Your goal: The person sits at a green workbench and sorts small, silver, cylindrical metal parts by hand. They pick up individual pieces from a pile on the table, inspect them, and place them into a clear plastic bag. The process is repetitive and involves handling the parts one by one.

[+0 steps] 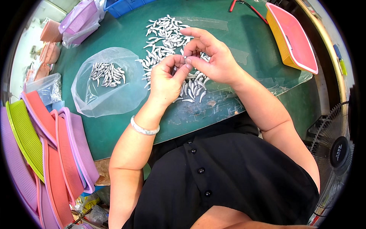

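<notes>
Over a long heap of small, curved, silver-grey metal pieces (156,53), my two hands meet fingertip to fingertip. My left hand (166,80), with a pale bangle (144,128) on its wrist, pinches a small silvery piece (185,57) between thumb and forefinger. My right hand (217,57) closes its thumb and a finger on the same piece from the other side, its forefinger raised and bent. Most of the held piece is hidden by fingertips. Left of the heap, a clear plastic bag (127,101) lies spread open with a smaller pile of curved pieces (107,74) in it.
Stacked pink, purple and green perforated baskets (24,135) crowd the left side. A pink and yellow basket (291,42) stands at the far right, near red-handled pliers (249,7). A blue crate (126,5) sits at the back. A fan (337,150) stands right of the green table (126,137).
</notes>
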Motion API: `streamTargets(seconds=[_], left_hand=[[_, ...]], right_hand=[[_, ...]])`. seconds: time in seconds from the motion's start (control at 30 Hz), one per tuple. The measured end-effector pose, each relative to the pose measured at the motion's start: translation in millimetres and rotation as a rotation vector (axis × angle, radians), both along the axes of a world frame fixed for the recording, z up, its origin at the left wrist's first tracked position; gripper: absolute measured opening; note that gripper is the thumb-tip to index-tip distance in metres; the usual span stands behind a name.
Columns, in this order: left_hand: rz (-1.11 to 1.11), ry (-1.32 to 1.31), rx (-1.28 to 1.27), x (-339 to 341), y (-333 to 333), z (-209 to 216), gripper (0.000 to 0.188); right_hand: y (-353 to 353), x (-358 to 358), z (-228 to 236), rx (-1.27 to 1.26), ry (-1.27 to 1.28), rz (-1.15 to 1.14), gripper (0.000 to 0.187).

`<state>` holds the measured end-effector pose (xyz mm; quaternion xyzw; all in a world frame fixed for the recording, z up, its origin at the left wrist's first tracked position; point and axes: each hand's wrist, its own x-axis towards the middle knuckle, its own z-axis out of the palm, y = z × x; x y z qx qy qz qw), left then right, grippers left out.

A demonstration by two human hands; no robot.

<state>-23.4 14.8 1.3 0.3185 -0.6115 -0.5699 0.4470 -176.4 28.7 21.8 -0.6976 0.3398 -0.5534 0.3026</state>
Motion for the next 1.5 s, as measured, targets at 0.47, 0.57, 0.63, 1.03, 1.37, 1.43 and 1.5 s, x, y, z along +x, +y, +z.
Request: streamTargets(seconds=[0.47, 0.57, 0.63, 1.03, 1.37, 1.43, 1.5], left_hand=[[0.082, 0.055, 0.061, 4, -5, 4, 0.009], [0.088, 0.169, 0.175, 5, -7, 3, 0.009], [-0.03, 0.304, 0.374, 10, -10, 4, 0.005], [-0.146, 0.816, 0.775, 12, -17, 4, 0.017], [-0.083, 0.381, 0.567, 10, -11, 2, 0.01], [-0.041, 0.296, 0.483, 6, -4, 7, 0.007], [-0.042, 0.212, 0.395, 5, 0, 6, 0.007]], right_hand=[[-1, -7, -1, 0.101, 0.139, -0.045, 0.049], [-5, -11, -10, 0.131, 0.474, 0.007, 0.05], [-3, -10, -9, 0.122, 0.603, 0.021, 0.045], [-5, -6, -19, 0.099, 0.682, -0.044, 0.028], [-10, -17, -3, 0.682, -0.437, 0.19, 0.013], [-11, -17, -1, 0.704, -0.567, 0.249, 0.013], [-12, -17, 0, 0.72, -0.647, 0.284, 0.013]])
